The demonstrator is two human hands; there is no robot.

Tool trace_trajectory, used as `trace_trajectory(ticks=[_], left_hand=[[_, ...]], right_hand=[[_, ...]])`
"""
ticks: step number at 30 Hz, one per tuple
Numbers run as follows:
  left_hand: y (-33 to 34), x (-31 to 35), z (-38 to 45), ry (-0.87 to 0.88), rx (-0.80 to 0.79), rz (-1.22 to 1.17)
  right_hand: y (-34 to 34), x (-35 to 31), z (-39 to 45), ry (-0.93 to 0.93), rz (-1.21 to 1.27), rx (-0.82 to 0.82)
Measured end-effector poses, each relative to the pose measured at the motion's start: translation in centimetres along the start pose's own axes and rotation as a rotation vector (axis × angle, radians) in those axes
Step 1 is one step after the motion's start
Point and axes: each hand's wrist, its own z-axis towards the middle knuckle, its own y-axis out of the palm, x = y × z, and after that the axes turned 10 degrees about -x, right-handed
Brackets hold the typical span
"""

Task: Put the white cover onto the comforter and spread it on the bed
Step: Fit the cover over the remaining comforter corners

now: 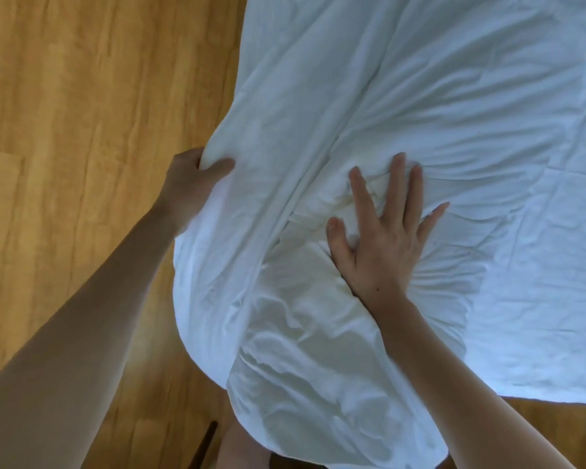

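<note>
The white cover [403, 96] lies crumpled over the bed, filling the right and centre of the head view. A bulky, cream-tinted lump of comforter [305, 299] shows through it near the bed's corner. My left hand [193, 184] grips the cover's left edge, thumb on top and fingers tucked behind the fabric. My right hand [383, 238] lies flat with fingers spread, pressing down on the padded lump. The bed's surface itself is hidden under the fabric.
Light wooden floor [82, 113] runs along the left and below the bed's near edge. A dark narrow object [205, 441] lies on the floor at the bottom. My bare leg [244, 448] shows beneath the hanging fabric.
</note>
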Motion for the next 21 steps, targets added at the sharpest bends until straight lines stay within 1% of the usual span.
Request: trace_trajectory(ticks=[3,5,7,8,9,10,11,12,13,15,16,18,19,21], left_hand=[[0.8,0.4,-5.3,-0.094,-0.215,-0.042],[1.1,0.5,-7.9,-0.120,-0.270,-0.029],[1.5,0.8,-9.7,-0.085,-0.242,0.005],[1.9,0.9,-10.5,-0.037,-0.216,0.091],[2.2,0.9,-11.1,0.051,-0.159,0.262],[2.6,1.0,-11.6,0.171,-0.070,0.444],[3.1,1.0,-12.1,0.283,0.003,0.548],[3.5,1.2,-12.7,0.335,0.023,0.561],[3.7,1.4,-13.1,0.327,0.004,0.468],[4.5,1.5,-14.1,0.248,-0.074,0.260],[4.9,1.5,-14.6,0.222,-0.060,0.227],[5.8,1.9,-16.0,0.224,-0.027,0.229],[6.4,2.3,-17.1,0.244,-0.007,0.268],[8.0,2.7,-19.2,0.350,0.007,0.446]], right_hand=[[0.0,-0.2,0.1,0.007,-0.021,-0.005],[0.0,-0.4,0.1,0.005,-0.033,-0.004],[0.0,-0.4,0.1,0.005,-0.042,0.000],[0.0,-0.4,0.1,0.004,-0.048,0.001],[-0.1,-0.3,0.0,0.006,-0.053,-0.003],[0.0,-0.3,-0.1,0.009,-0.053,-0.003],[-0.1,-0.2,-0.1,0.012,-0.043,-0.006],[-0.1,-0.2,-0.1,0.009,-0.040,-0.006],[-0.2,-0.2,-0.2,0.007,-0.038,-0.006],[-0.2,-0.2,-0.2,0.003,-0.047,-0.003],[-0.2,-0.1,-0.2,0.002,-0.047,-0.008],[-0.2,0.1,-0.3,0.004,-0.055,-0.026],[-0.2,0.0,-0.3,0.009,-0.054,-0.034],[-0.8,-0.6,-0.2,0.000,-0.037,-0.024]])
